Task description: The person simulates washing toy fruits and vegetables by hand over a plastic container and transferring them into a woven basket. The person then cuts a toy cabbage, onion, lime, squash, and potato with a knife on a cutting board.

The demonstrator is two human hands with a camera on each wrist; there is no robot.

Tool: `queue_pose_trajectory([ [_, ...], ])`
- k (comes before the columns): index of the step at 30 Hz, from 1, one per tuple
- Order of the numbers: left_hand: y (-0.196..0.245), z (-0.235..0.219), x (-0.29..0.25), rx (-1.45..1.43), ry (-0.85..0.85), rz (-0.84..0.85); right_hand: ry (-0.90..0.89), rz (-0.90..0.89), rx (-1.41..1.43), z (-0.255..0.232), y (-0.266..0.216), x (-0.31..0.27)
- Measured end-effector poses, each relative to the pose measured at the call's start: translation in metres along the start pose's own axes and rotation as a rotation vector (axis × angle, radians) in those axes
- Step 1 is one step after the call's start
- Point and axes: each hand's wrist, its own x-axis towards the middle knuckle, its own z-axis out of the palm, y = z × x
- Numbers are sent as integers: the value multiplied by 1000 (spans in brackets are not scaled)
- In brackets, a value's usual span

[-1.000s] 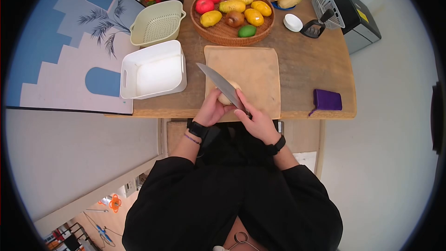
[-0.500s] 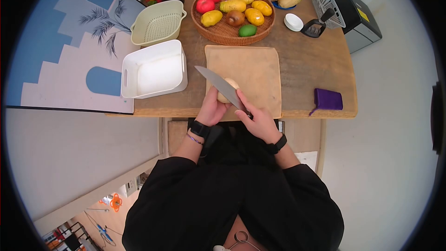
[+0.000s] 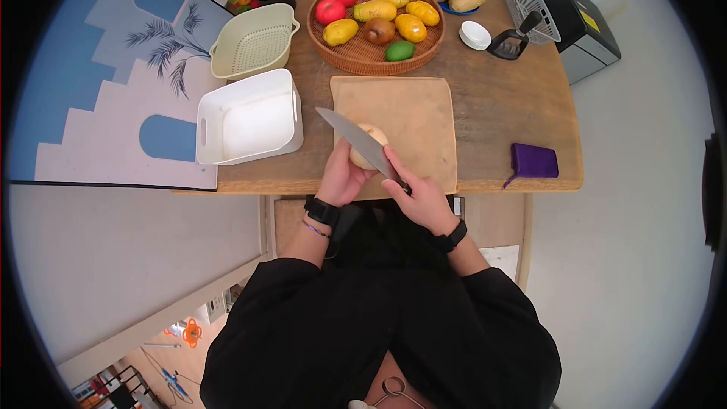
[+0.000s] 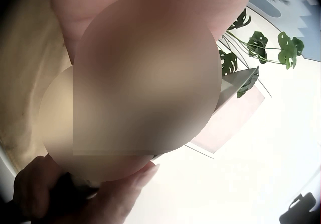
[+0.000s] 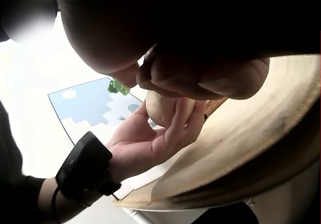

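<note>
My left hand (image 3: 339,174) holds a pale, round vegetable (image 3: 376,132) above the near part of the cutting board (image 3: 413,110), with the fingers curled around its side. A large kitchen knife (image 3: 350,133) is gripped in my right hand (image 3: 424,201), its broad blade slanting up and left across the vegetable, tip beyond it. In the right wrist view the left fingers cup the vegetable (image 5: 161,108) from below, while the dark right hand (image 5: 210,76) covers most of the knife. A blurred patch hides much of the left wrist view.
Behind the board stands a wicker tray (image 3: 379,67) of fruit and vegetables. A white bin (image 3: 250,117) and a pale green colander (image 3: 254,42) sit to the left. Toward the right lie a purple pouch (image 3: 534,162), a small white bowl (image 3: 475,35) and a black-handled tool (image 3: 509,45).
Both hands stay over the board's near part. More of the vegetable shows above the blade now, and the knife tip has shifted slightly toward me and left.
</note>
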Motion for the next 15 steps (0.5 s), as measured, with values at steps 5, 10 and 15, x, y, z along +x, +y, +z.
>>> queue_pose_trajectory([
  [5,0,10,-4,-152,-1,-21,203,-95,106,14,15,7],
  [10,-9,1,6,-129,13,40,78,-39,9,4,1,2],
  [15,-11,8,3,-117,46,59,193,-89,99,13,8,5],
])
